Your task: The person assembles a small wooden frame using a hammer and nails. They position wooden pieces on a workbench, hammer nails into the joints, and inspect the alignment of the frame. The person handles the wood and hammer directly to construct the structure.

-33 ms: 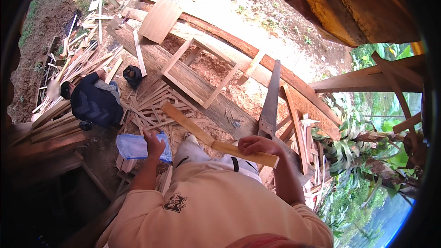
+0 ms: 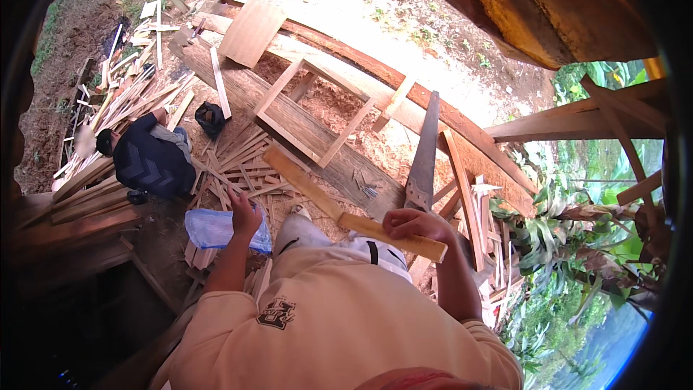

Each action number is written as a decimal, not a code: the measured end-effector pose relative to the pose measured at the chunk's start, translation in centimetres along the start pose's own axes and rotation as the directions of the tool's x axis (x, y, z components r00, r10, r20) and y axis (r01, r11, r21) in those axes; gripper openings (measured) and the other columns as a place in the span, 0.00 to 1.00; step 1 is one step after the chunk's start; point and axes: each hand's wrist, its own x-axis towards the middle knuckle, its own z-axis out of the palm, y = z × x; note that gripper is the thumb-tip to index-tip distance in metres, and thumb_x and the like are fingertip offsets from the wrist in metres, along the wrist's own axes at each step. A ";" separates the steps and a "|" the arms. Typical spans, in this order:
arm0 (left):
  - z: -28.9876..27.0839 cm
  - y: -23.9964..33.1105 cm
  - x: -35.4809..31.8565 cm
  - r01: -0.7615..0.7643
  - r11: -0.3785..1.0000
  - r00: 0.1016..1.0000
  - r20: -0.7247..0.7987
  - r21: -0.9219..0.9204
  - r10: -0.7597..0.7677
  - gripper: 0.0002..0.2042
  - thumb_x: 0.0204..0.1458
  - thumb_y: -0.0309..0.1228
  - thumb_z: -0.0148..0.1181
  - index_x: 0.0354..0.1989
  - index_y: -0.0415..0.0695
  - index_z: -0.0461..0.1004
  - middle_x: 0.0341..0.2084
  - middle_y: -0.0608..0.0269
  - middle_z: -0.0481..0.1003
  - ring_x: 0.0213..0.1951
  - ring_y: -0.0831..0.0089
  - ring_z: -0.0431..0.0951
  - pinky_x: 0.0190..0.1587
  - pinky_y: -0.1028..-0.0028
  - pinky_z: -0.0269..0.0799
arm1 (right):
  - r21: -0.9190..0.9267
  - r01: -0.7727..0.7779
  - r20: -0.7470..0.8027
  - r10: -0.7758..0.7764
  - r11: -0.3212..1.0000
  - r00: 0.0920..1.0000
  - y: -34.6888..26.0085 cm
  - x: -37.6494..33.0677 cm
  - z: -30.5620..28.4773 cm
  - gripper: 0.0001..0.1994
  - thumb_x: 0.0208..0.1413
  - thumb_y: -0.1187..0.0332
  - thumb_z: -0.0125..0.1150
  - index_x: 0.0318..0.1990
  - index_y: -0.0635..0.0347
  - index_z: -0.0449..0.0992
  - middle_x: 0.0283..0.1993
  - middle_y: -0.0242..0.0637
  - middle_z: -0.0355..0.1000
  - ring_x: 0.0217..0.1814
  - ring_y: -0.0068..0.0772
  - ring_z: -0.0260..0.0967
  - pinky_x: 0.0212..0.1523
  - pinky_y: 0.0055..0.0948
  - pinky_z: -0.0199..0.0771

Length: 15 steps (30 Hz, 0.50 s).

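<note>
My right hand grips a long, pale wooden slat near its right end. The slat runs up and to the left over my knee. A hand saw stands just above that hand, blade pointing away from me. Its handle is at my fingers, and I cannot tell if I hold it too. My left hand is closed on the top of a blue see-through plastic bag lying on wood scraps by my left leg.
Another person in a dark top crouches at the left among piles of thin slats. A rectangular wooden frame lies on a thick beam ahead. A flat board is farther off, and green plants are at the right.
</note>
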 end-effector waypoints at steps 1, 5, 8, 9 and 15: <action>-0.1 2.1 2.3 -0.031 0.999 0.999 -0.016 -0.035 0.031 0.25 0.51 0.24 0.66 0.57 0.36 0.64 0.73 0.31 0.45 0.61 0.32 0.70 0.58 0.49 0.73 | 0.006 0.043 -0.099 -0.042 0.999 0.994 -1.0 -2.2 -0.3 0.06 0.59 0.70 0.65 0.42 0.59 0.77 0.38 0.24 0.71 0.41 0.13 0.66 0.43 0.20 0.65; -0.9 16.6 11.9 -0.237 0.961 0.968 0.054 -0.143 0.246 0.13 0.59 0.30 0.58 0.50 0.40 0.69 0.48 0.46 0.77 0.48 0.42 0.81 0.47 0.49 0.78 | -0.042 0.098 -0.539 -0.105 0.994 0.836 -0.2 -10.9 1.5 0.07 0.58 0.73 0.65 0.43 0.60 0.78 0.38 0.25 0.71 0.42 0.16 0.67 0.44 0.21 0.67; 1.8 26.7 16.4 -0.493 0.841 0.850 0.081 -0.223 0.520 0.11 0.61 0.31 0.56 0.48 0.40 0.70 0.36 0.44 0.80 0.36 0.43 0.83 0.39 0.50 0.81 | -0.099 0.104 -0.788 -0.141 0.990 0.600 2.7 -14.6 3.2 0.09 0.54 0.73 0.67 0.43 0.60 0.80 0.37 0.26 0.71 0.40 0.18 0.68 0.42 0.22 0.69; 2.8 29.7 17.8 -0.584 0.793 0.791 0.101 -0.175 0.604 0.11 0.61 0.31 0.56 0.48 0.39 0.70 0.35 0.44 0.81 0.36 0.44 0.84 0.38 0.51 0.81 | -0.125 0.111 -0.854 -0.164 0.986 0.494 4.6 -15.4 3.9 0.09 0.54 0.73 0.67 0.43 0.59 0.80 0.37 0.27 0.71 0.39 0.18 0.68 0.41 0.22 0.69; 11.4 37.8 23.4 -0.507 0.862 0.788 0.397 -0.017 0.471 0.30 0.57 0.33 0.63 0.62 0.26 0.62 0.41 0.40 0.82 0.42 0.53 0.87 0.42 0.59 0.84 | 0.050 0.200 -0.995 0.066 0.979 -0.072 10.9 -15.8 15.4 0.09 0.55 0.75 0.65 0.43 0.61 0.81 0.33 0.25 0.71 0.35 0.15 0.67 0.36 0.18 0.66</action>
